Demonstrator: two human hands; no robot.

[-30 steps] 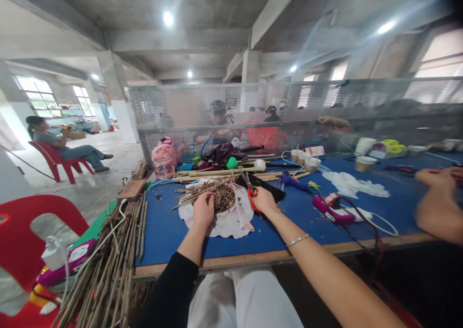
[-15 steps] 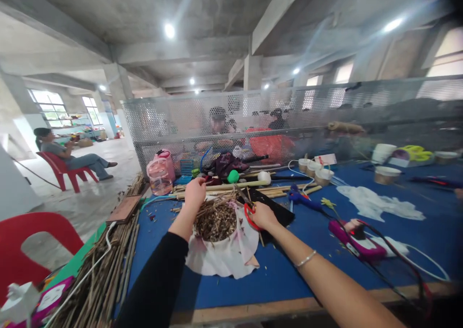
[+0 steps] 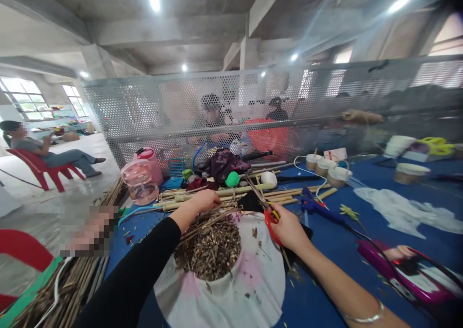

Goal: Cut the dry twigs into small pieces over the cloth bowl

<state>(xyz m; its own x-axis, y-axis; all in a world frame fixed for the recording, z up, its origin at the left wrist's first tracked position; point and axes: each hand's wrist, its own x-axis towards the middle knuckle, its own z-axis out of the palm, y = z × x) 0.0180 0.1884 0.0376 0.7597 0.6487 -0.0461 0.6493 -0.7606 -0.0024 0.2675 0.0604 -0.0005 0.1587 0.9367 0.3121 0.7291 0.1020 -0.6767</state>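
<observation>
My left hand (image 3: pixel 205 201), in a black sleeve, reaches past a heap of chopped dry stalk bits (image 3: pixel 211 247) on a white and pink cloth (image 3: pixel 249 289). Its fingers close on thin dry sticks (image 3: pixel 213 213) lying beyond the heap. My right hand (image 3: pixel 287 229) grips red-handled scissors (image 3: pixel 266 211), blades pointing up and left toward the sticks. Long bamboo canes (image 3: pixel 231 193) lie across the blue table (image 3: pixel 325 236) just behind both hands.
A bundle of long sticks (image 3: pixel 68 282) lies at the table's left edge. A pink jug (image 3: pixel 142 181), a green ball (image 3: pixel 232 179), small cups (image 3: pixel 327 166), a blue glue gun (image 3: pixel 318 207) and a purple tool with cables (image 3: pixel 398 270) sit around. A mesh screen (image 3: pixel 253 106) separates people opposite.
My view has dropped closer to the table. My left hand went from the heap's near side to the sticks beyond it. The right hand kept the scissors beside the heap.
</observation>
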